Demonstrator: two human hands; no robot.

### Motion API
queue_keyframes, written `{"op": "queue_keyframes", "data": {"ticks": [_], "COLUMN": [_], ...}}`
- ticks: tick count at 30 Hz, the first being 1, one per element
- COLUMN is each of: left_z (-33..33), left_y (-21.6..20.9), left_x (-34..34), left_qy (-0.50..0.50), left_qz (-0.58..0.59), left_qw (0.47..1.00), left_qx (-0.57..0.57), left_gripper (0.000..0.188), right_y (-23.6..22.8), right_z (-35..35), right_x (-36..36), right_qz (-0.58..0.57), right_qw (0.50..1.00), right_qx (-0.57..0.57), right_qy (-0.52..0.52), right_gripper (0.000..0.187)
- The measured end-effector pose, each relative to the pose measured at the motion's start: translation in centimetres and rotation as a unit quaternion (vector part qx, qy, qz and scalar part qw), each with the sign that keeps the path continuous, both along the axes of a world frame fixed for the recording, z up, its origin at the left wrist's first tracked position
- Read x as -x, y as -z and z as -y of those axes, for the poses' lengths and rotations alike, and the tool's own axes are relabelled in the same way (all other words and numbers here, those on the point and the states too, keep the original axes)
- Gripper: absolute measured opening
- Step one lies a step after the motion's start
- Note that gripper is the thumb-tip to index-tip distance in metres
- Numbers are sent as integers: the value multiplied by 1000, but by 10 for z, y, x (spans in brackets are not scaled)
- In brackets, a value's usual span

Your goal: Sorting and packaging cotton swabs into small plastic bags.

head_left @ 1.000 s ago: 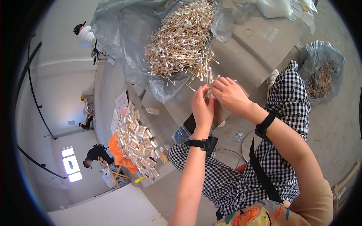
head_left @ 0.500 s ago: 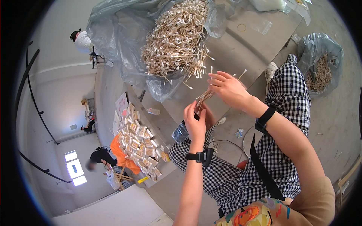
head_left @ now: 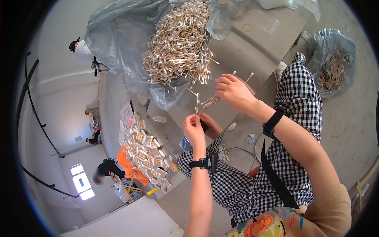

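My left hand is closed in a pinch, with a few cotton swabs standing up from its fingertips. Just to the right, my right hand curls over a small bunch of cotton swabs; their white tips point toward the left hand, and a couple of ends stick out beyond the knuckles. How the right fingers grip them is partly hidden. Beyond both hands, a large heap of cotton swabs lies in an opened clear plastic bag on the table.
Many small packs of swabs are piled on a table to the left, beside an orange bag and a small bottle. A clear bag of loose swabs stands on the floor at the right. Other people are in the background.
My left hand has moved left, away from the right hand, and a few swabs now stand upright in its fingers. The right hand still keeps its bunch.
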State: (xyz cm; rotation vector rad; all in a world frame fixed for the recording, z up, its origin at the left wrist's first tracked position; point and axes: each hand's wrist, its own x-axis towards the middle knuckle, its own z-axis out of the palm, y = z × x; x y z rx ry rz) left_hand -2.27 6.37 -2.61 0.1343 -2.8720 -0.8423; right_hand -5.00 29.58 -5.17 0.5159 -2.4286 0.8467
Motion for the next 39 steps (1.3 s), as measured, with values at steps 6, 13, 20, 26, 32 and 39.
{"op": "queue_keyframes", "data": {"ticks": [6, 13, 20, 26, 32, 39], "left_z": [-9, -28, -28, -34, -10, -4], "left_y": [-6, -14, -8, -7, -8, -10], "left_x": [16, 24, 23, 11, -4, -3], "left_qy": [3, 62, 143, 170, 99, -2], "left_qz": [25, 23, 18, -7, 29, 104], "left_qw": [1000, 998, 989, 984, 995, 990], "left_qx": [1, 8, -11, -49, -11, -93], "left_gripper": [15, 21, 23, 24, 23, 32], "right_y": [0, 2, 1, 7, 1, 2], "right_z": [0, -1, 4, 4, 0, 5], "right_x": [-1, -1, -2, -3, -3, 0], "right_qz": [1, -1, 11, 31, 28, 7], "right_qw": [1000, 1000, 1000, 997, 999, 1000], "right_qx": [-1, -5, 8, 5, -17, -15], "right_qy": [2, 4, -7, -68, -28, 9], "right_gripper": [8, 8, 16, 25, 10, 6]}}
